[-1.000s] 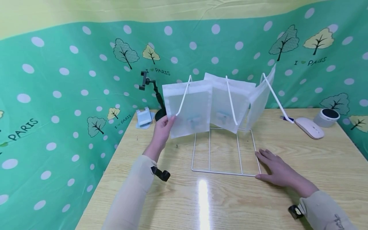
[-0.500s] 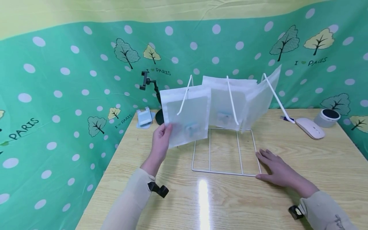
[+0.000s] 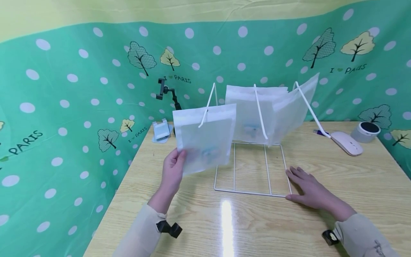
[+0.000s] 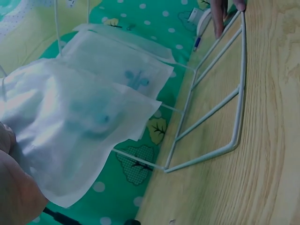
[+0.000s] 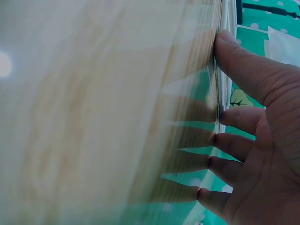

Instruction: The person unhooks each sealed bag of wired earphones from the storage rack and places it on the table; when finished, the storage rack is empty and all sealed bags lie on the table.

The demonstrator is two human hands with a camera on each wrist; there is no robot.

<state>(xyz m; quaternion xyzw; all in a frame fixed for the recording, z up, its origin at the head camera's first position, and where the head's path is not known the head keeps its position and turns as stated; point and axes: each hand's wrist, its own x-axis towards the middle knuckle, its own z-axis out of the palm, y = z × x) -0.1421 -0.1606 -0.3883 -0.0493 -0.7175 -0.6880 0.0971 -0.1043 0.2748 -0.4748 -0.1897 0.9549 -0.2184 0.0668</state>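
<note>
A white wire rack (image 3: 250, 193) stands on the table, its flat base toward me and three slanted prongs above. From the left prong hangs a translucent white pouch (image 3: 205, 137) with a blue blurry thing inside. My left hand (image 3: 173, 169) pinches this pouch by its lower left edge, thumb in front, and the pouch tilts out toward me. More such pouches hang on the middle prong (image 3: 259, 110) and the right prong (image 3: 309, 107). My right hand (image 3: 309, 187) rests with fingers spread at the base's front right corner; the right wrist view shows its fingertips (image 5: 229, 117) at the wire.
A pink mouse (image 3: 346, 143), a small jar with a dark top (image 3: 365, 132) and a blue pen (image 3: 320, 132) lie at the right back. Behind on the left are a light blue stand (image 3: 161, 131) and a black phone holder (image 3: 173, 96). A green curtain (image 3: 80, 142) hangs behind.
My left hand has drawn the left pouch down and toward me along its prong. The other pouches have swung a little. My right hand has stayed at the base corner.
</note>
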